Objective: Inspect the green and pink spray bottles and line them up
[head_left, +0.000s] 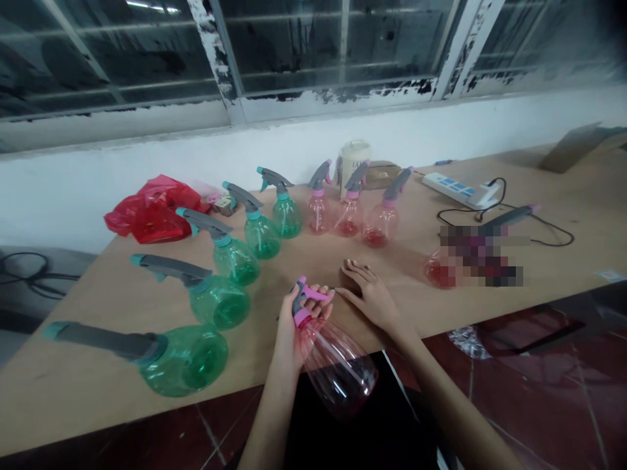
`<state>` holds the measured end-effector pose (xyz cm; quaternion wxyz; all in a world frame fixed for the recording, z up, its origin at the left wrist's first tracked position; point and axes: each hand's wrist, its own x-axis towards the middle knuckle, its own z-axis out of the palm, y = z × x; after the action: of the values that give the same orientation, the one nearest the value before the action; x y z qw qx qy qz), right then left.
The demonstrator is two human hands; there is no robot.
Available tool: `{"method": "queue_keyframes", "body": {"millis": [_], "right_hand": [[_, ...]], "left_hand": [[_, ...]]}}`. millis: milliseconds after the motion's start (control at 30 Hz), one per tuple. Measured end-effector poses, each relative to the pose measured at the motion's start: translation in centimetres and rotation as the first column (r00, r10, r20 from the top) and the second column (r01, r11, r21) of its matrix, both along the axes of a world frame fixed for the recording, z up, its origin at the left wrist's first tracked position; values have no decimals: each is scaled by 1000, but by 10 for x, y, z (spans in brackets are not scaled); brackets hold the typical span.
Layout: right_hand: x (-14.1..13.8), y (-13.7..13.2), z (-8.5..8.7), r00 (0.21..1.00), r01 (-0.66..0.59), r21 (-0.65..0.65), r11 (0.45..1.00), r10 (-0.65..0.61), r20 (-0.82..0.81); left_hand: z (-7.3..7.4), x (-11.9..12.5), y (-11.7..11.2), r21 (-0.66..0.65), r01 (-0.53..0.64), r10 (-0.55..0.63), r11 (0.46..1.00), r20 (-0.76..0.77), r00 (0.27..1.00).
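Note:
A clear pink spray bottle (337, 369) with a grey and pink trigger head is in my left hand (290, 326). My fingers wrap round its neck and trigger, and the bottle tilts with its base toward my lap, over the table's near edge. My right hand (373, 297) lies on the tabletop just right of the bottle, fingers stretched out and holding nothing. Several green spray bottles (220, 301) curve along the left side. Three more pink spray bottles (377, 225) stand at the back; another pink spray bottle (438, 269) is at right, partly hidden by pixelation.
A red plastic bag (157, 212) lies at the back left of the wooden table (313, 251). Behind the pink bottles stands a cream container (355, 155). At right, a white power strip (458, 190) has a black cable (548, 243) looping over the tabletop. A cardboard piece (578, 147) is farther right.

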<state>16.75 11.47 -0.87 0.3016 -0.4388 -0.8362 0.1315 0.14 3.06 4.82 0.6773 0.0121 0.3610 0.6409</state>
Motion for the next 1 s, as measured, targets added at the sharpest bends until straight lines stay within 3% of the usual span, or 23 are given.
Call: {"method": "queue_keyframes", "body": {"millis": [467,667,833,1000], "right_hand": [[0,-1,0,999,3,-7,1000,-3,-40],[0,-2,0,997,-4,-23,1000,2,-82],[2,0,-2,993,-18,-40,999,13,-115],[4,-1,-1,991,-29,-51,998,22,-130]], "left_hand": [[-5,-2,-1,41,4,-4,999,11,1000],[5,3,-10,185,21,-20,983,-9,1000],[-1,4,-10,15,30,-29,999,-58,998],[0,4,-9,-19,28,-29,999,-68,997]]}}
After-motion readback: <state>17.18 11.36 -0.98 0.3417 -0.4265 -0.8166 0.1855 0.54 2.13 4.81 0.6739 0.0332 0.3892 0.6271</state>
